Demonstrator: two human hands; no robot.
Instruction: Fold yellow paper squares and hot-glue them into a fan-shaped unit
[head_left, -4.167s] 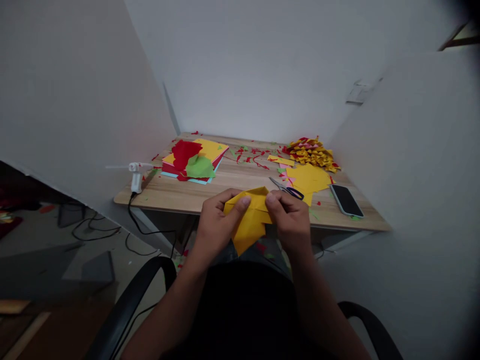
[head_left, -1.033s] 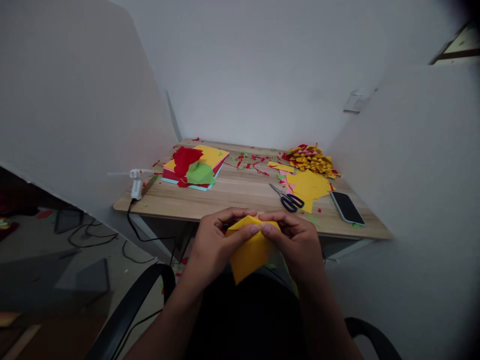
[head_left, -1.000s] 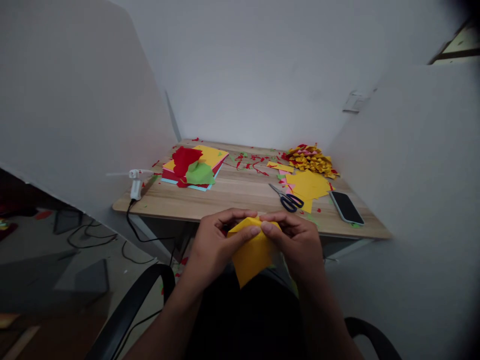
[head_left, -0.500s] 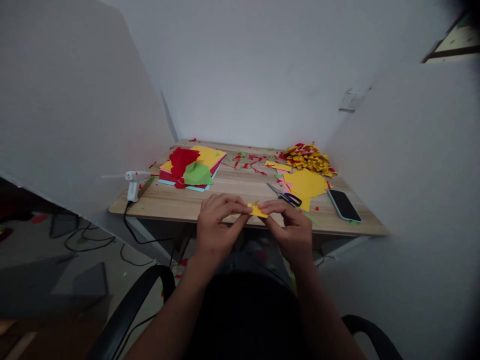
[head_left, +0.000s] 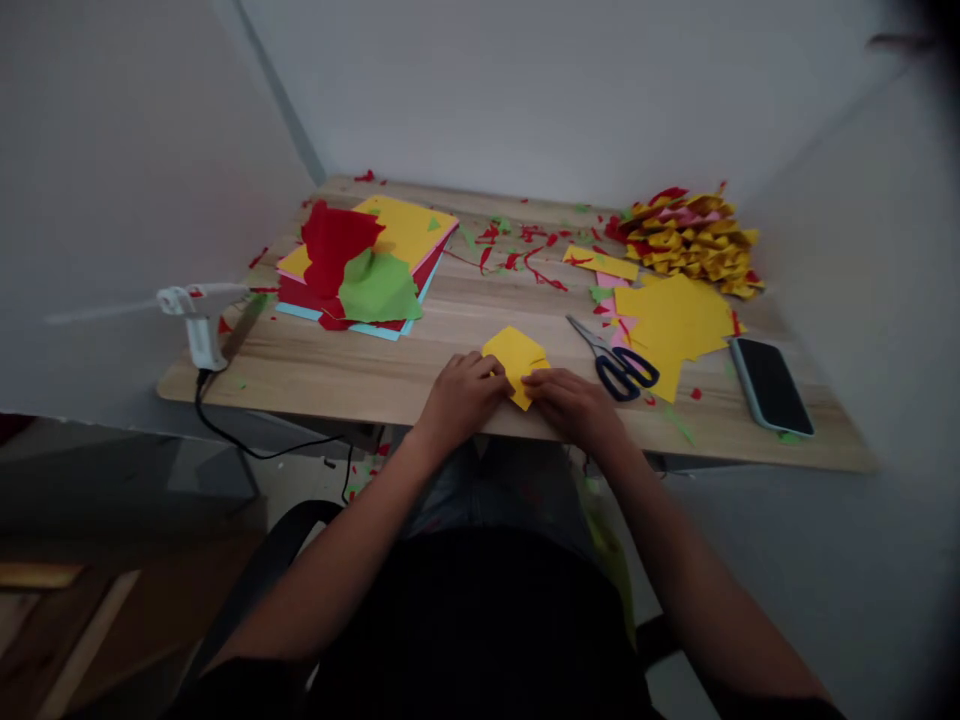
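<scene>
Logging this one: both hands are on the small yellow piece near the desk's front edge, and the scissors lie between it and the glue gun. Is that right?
Not quite: the scissors lie between the small yellow piece and the phone, as the head view shows. The left hand and right hand are indeed on it.

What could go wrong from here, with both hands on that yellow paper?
The right hand could brush the scissors lying beside it.
The yellow paper might crease askew if the left hand and right hand press unevenly.
The glue gun's cord hangs over the desk's front edge; a snag could tip the glue gun.
</scene>
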